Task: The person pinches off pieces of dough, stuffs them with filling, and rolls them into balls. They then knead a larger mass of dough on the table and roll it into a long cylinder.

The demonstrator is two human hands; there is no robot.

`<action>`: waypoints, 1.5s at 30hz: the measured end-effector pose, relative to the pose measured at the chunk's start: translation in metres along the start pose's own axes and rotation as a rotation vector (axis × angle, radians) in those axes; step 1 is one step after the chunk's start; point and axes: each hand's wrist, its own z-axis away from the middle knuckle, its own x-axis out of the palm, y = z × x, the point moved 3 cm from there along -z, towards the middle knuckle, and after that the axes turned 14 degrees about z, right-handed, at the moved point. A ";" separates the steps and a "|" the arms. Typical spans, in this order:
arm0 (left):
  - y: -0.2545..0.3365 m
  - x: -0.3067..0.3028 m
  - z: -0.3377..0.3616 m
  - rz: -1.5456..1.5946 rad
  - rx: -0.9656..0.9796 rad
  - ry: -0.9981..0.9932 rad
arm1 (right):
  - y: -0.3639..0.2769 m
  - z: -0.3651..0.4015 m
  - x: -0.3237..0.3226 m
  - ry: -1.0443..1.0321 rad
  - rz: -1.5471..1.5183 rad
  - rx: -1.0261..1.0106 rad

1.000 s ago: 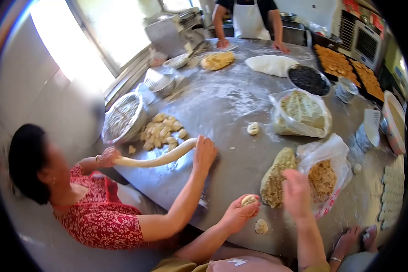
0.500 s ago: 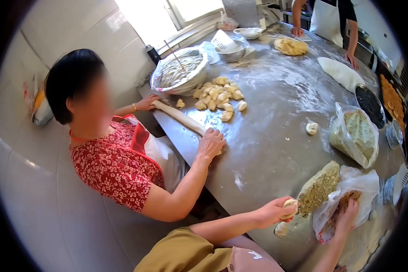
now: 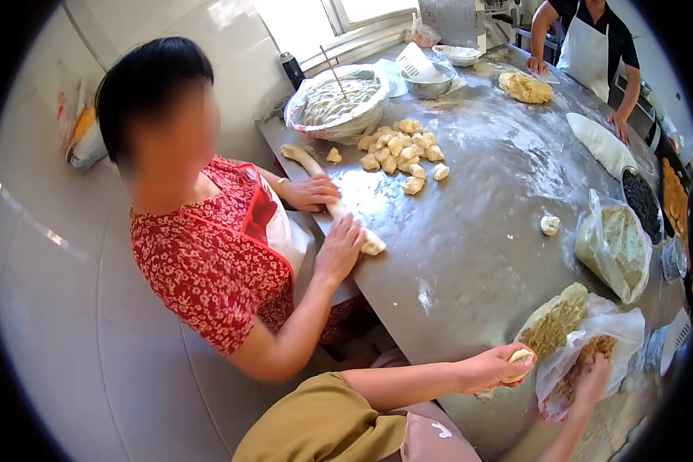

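Observation:
In my left hand (image 3: 502, 366) is a small piece of dough (image 3: 520, 365), with the fingers curled round it, above the front part of the metal table. My right hand (image 3: 592, 377) reaches into an open plastic bag (image 3: 550, 379) of brown crumbly filling (image 3: 591, 351); its fingertips are down in the filling, and what they pinch, if anything, is hidden. Just behind the bag lies a long greenish mound (image 3: 556, 319) with crumbs along its side. A bit of dough shows partly under my left hand.
A co-worker in red (image 3: 200, 254) presses a dough roll (image 3: 308, 160) at the left edge. Beyond are dough pieces (image 3: 399, 152), a large basin (image 3: 339, 100), a bag of green filling (image 3: 614, 246) and a black-filled bowl (image 3: 641, 202). Another person stands at the far right.
The view has shifted, so the table's items sit further right. The co-worker's hands have come closer together on the roll. My left hand, still holding dough, is nearer the bag; my right hand remains in it.

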 end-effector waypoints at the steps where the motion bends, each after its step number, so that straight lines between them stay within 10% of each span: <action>1: -0.002 0.001 0.002 -0.004 -0.026 0.014 | 0.003 0.001 -0.004 0.021 -0.027 0.006; 4: -0.020 -0.013 -0.004 0.019 -0.064 -0.019 | 0.008 0.003 -0.024 0.291 -0.198 0.045; 18: -0.018 -0.024 -0.005 -0.015 0.038 -0.062 | -0.020 -0.011 -0.037 -0.137 -0.106 0.227; 45: -0.046 0.020 0.015 -0.180 -0.109 0.198 | -0.047 0.047 -0.049 0.134 -0.537 0.329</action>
